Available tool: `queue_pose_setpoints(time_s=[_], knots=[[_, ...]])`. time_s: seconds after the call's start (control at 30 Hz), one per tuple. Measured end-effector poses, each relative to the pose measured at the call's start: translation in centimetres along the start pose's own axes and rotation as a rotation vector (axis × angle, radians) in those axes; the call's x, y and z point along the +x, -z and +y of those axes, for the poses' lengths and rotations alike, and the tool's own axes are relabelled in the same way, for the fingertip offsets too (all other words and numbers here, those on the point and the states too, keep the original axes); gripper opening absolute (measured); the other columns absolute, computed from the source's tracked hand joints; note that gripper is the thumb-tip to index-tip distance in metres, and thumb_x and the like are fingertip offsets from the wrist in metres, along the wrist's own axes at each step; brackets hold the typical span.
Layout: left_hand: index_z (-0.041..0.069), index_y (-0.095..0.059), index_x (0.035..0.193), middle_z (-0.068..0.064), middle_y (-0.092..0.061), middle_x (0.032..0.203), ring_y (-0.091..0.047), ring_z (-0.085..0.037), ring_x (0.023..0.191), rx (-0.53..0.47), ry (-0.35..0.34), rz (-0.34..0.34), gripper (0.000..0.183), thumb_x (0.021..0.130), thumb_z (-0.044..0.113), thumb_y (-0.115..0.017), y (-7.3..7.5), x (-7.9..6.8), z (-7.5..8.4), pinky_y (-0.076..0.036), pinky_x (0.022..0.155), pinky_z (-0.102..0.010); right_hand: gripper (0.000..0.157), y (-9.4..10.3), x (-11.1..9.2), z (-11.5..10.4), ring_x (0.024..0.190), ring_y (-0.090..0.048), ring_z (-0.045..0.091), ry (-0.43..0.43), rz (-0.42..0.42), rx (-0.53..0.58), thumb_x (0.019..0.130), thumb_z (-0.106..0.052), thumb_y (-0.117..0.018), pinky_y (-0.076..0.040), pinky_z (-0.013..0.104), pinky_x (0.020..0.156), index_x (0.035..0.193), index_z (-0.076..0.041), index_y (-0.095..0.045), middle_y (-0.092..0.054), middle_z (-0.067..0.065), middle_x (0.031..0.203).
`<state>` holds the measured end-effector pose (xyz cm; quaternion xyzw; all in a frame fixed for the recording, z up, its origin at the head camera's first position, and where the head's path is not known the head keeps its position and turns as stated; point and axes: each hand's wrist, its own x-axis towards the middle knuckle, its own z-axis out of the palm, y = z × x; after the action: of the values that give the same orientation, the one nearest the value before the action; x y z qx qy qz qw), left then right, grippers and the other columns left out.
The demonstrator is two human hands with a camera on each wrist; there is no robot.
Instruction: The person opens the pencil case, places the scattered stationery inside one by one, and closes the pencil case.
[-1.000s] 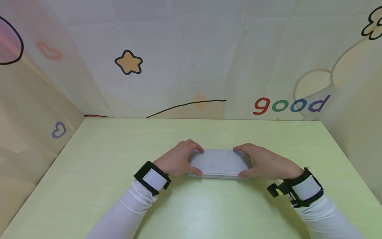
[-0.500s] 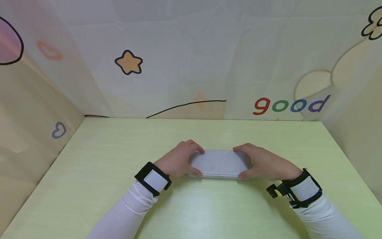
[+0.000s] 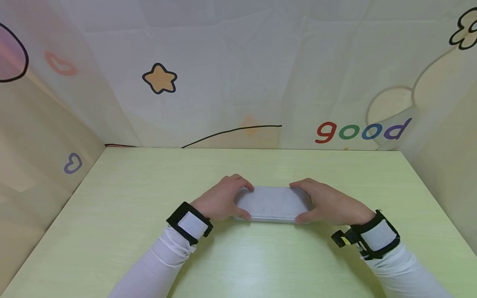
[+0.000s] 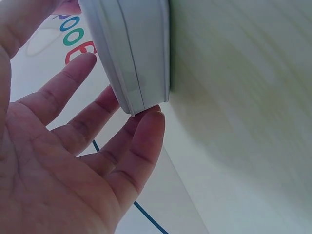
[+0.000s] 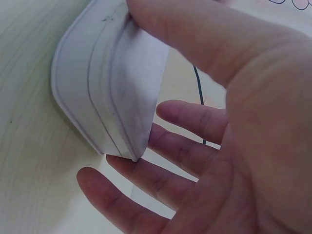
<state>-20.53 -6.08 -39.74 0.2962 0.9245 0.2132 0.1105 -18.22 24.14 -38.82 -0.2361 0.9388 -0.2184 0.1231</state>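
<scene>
A pale grey-white flat box (image 3: 273, 202) with rounded corners lies lengthwise across the middle of the table. A thin seam runs along its side in both wrist views, as between a lid and a base. My left hand (image 3: 222, 198) grips its left end, thumb on the near edge and fingers at the far edge. At the other end my right hand (image 3: 329, 203) holds it in the same way. Small dark scuffs mark a corner of the box (image 5: 105, 87) in the right wrist view. Whatever is inside stays hidden.
The light green-yellow table (image 3: 149, 178) extends around both arms. Behind it stands a pale cloth backdrop (image 3: 223, 74) printed with a star and the word "good", and similar cloth lines the left and right sides.
</scene>
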Motion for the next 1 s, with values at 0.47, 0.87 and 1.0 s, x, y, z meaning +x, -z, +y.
queue_pose_setpoints(time_s=[0.47, 0.87, 1.0], knots=[[0.016, -0.060, 0.130, 0.001, -0.052, 0.133, -0.045, -0.019, 0.121, 0.005, 0.012, 0.008, 0.067, 0.073, 0.039, -0.087, 0.20, -0.04, -0.62, -0.038, 0.103, -0.029, 0.089, -0.57, 0.38, -0.17, 0.122, -0.049, 0.026, 0.001, 0.019, 0.016, 0.078, -0.042, -0.083, -0.042, 0.047, 0.103, 0.148, -0.004, -0.043, -0.050, 0.012, 0.142], [0.015, -0.059, 0.132, 0.001, -0.052, 0.132, -0.045, -0.019, 0.120, 0.000, 0.012, 0.021, 0.068, 0.075, 0.043, -0.084, 0.37, -0.10, -0.51, -0.038, 0.102, -0.030, 0.089, -0.57, 0.38, -0.14, 0.124, -0.048, 0.027, -0.002, 0.022, 0.024, 0.080, -0.046, -0.080, -0.039, 0.048, 0.105, 0.148, -0.004, -0.042, -0.050, 0.013, 0.142], [0.014, -0.058, 0.134, 0.000, -0.051, 0.134, -0.045, -0.019, 0.122, -0.011, 0.024, 0.029, 0.068, 0.078, 0.046, -0.081, 0.44, -0.14, -0.34, -0.038, 0.102, -0.030, 0.088, -0.43, 0.25, -0.19, 0.126, -0.048, 0.028, -0.013, 0.022, 0.014, 0.082, -0.049, -0.077, -0.038, 0.049, 0.106, 0.148, -0.003, -0.042, -0.049, 0.014, 0.143]])
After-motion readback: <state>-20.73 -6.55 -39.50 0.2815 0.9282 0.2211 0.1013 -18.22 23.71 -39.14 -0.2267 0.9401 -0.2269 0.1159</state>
